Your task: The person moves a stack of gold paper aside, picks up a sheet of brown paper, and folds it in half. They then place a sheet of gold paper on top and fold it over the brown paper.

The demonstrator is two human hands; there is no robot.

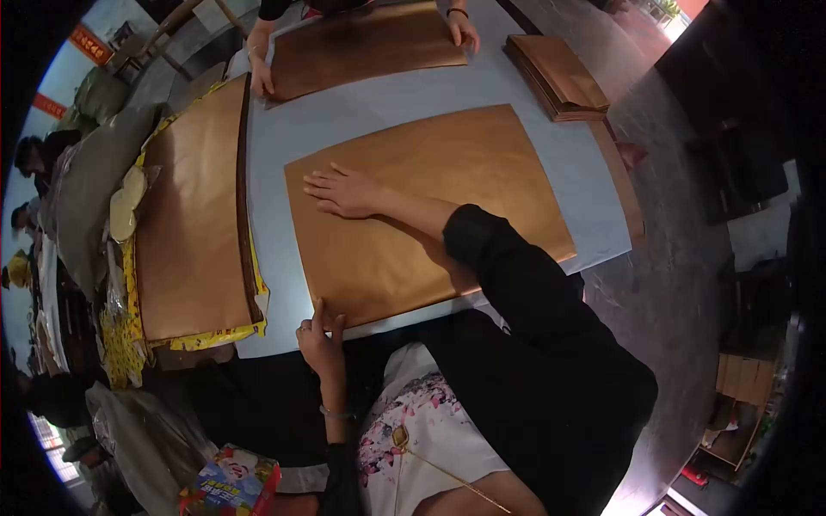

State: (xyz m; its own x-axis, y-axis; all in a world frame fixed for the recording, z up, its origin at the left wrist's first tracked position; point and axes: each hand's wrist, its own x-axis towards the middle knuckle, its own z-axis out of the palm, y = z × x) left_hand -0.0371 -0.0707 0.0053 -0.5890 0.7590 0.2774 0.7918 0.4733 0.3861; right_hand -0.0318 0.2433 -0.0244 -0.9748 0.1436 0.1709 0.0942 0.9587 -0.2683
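A large gold-brown sheet of paper (482, 172) lies across the pale table covering in front of me. My right hand (344, 191) is spread flat on its left part, fingers stretched toward the left edge. At the near left corner of the sheet is my left hand (323, 340). Its index finger and thumb point up at the corner, apart from each other, and its other fingers are curled. Whether anything of the sheet lies under those curled fingers is hard to see.
A tall stack of brown sheets (194, 215) on yellow wrapping stands left. A folded brown stack (564, 77) sits at the far right of the table (594, 206). Opposite, another person's hands (463, 33) touch a second brown sheet (370, 47). A colourful box (231, 482) is below left.
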